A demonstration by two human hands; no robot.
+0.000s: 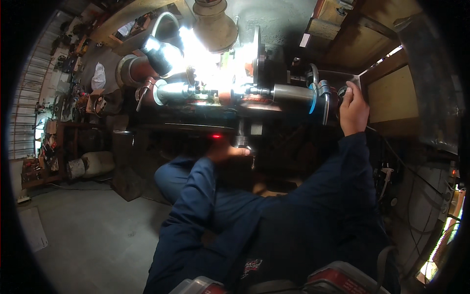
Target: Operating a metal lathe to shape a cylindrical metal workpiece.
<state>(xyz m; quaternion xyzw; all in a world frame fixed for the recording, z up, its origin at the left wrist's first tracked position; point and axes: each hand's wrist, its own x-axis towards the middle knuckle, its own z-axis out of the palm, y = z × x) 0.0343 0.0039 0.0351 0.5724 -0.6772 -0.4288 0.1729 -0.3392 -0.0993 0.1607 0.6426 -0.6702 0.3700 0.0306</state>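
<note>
A small lathe-like machine stretches across the upper middle, its centre washed out by glare. My left hand [226, 151] is low at its front, closed on a round metal knob [242, 141] at the end of a short shaft. Its thumb points right; the other fingers are mostly in shadow. At the machine's right end, my right hand [355, 110] grips a dark handwheel [342, 91], thumb on top. Left of that hand are a clamp lever [326, 109], a blue ring [312, 98] and a smooth metal cylinder [291, 92]. Brightness hides whatever sits between the two ends.
A work lamp [165, 58] on a bent neck shines onto the machine. Behind it stands a beige flared pedestal [215, 27]. Shelves of tools line the left wall. A pale canister [98, 164] lies at left above concrete floor [107, 215]. Cables [413, 210] hang at right.
</note>
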